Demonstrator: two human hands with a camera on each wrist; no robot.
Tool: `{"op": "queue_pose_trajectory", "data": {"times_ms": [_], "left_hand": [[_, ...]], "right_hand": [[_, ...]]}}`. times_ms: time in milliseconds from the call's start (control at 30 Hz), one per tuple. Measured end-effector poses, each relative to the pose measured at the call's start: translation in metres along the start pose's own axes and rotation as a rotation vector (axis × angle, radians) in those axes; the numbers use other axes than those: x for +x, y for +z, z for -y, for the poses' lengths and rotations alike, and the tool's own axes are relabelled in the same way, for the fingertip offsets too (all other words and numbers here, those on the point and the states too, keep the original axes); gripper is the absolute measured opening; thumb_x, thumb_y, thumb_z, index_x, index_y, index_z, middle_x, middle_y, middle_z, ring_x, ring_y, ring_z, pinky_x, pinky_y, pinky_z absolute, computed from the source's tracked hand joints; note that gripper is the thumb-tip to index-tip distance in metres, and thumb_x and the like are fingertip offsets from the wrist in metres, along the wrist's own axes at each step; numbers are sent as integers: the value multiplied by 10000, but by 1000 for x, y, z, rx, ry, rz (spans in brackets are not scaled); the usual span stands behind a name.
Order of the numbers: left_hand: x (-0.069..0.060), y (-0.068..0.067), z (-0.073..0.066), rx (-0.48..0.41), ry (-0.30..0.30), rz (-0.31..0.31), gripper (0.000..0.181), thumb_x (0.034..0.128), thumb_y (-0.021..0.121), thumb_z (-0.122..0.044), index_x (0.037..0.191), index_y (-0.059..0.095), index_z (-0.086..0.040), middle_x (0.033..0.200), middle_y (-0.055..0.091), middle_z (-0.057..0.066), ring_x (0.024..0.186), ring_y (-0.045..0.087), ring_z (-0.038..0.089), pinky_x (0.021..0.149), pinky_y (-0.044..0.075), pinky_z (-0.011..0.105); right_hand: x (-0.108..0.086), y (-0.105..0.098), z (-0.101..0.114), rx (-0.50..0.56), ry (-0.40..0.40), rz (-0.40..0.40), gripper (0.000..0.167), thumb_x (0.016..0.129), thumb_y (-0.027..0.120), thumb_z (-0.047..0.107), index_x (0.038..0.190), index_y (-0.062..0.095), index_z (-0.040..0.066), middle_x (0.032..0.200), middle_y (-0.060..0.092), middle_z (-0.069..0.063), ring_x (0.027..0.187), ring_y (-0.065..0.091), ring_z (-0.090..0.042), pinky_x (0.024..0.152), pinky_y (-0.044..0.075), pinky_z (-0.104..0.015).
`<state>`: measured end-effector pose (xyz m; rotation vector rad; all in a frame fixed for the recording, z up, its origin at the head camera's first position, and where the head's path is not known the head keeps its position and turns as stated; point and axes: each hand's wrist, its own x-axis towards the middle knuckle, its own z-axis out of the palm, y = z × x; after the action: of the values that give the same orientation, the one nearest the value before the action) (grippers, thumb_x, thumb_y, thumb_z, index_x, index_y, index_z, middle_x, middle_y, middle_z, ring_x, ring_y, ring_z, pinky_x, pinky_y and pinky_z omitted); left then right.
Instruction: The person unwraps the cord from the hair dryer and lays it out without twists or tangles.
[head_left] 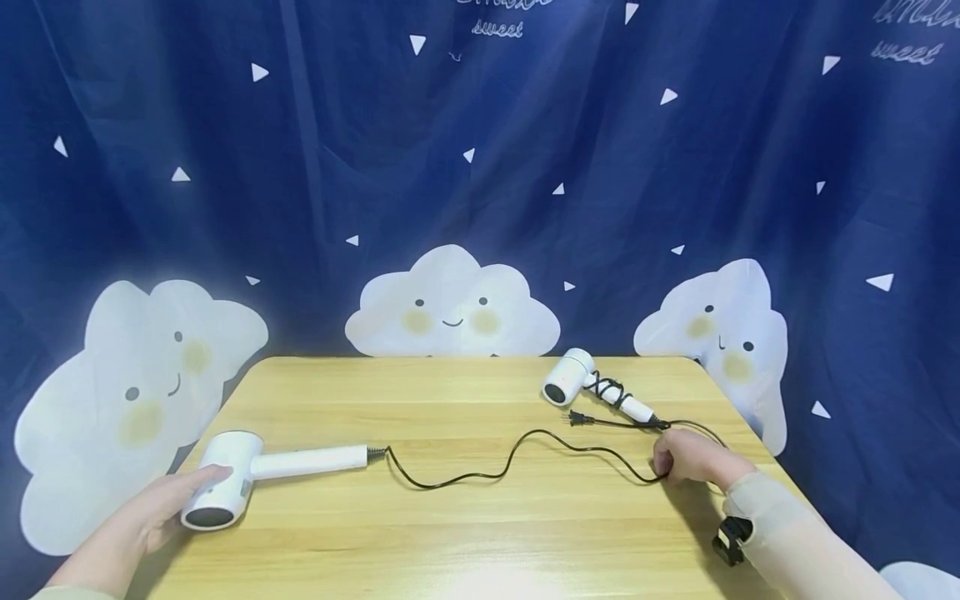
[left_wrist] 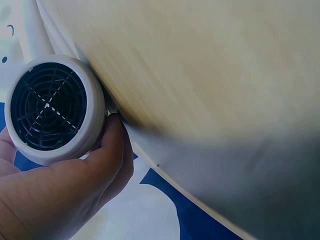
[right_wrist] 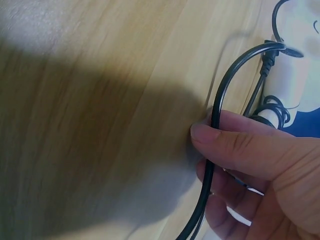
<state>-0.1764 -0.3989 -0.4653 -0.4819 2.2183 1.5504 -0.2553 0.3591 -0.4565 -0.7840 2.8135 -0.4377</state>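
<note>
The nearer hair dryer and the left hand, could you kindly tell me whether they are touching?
Touching: the head view shows the left hand gripping the nearer hair dryer, thumb laid over its barrel.

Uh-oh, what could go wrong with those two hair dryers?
The near hair dryer might fall if the left hand slips: it is right by the table's left edge. A hard tug might drag it, since its black cord runs to the right hand. That cord might also tangle with the plug lying by the far hair dryer.
</note>
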Motion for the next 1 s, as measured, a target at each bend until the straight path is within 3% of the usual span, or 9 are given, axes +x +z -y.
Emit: {"op": "queue_pose_trajectory", "data": {"times_ms": [333,567,767,1000], "left_hand": [[0,-1,0,9,24,24,984,1004,489,-473,1410,33,299,1514,17,434,1416,-4,584,1149,65,655],[-1,0,-1,-1,26,28,983,1006,484,-474,1417,23,291,1521,-3,431,1417,-36,582,1144,46,664],[-2,0,-1,4,19,26,993,1005,485,-477,1420,4,286,1519,-24,433,1415,-45,582,1146,43,660],[-2,0,0,11,24,11,977,1002,489,-483,1413,60,292,1509,67,427,1413,47,585,1145,77,666]], "right_hand": [[-4,-2,8,36,133,16,312,565,850,-78,683,656,137,692,606,75,638,518,-83,600,478,-276],[-1,-9,10,8,76,15,263,604,832,-53,724,688,132,728,628,81,670,540,-53,627,497,-266],[6,-17,16,59,67,11,215,637,790,-67,774,695,68,765,648,18,712,569,-108,657,518,-290],[18,-24,22,72,51,18,197,648,732,-101,768,692,50,739,640,11,679,540,-98,628,500,-280]]}}
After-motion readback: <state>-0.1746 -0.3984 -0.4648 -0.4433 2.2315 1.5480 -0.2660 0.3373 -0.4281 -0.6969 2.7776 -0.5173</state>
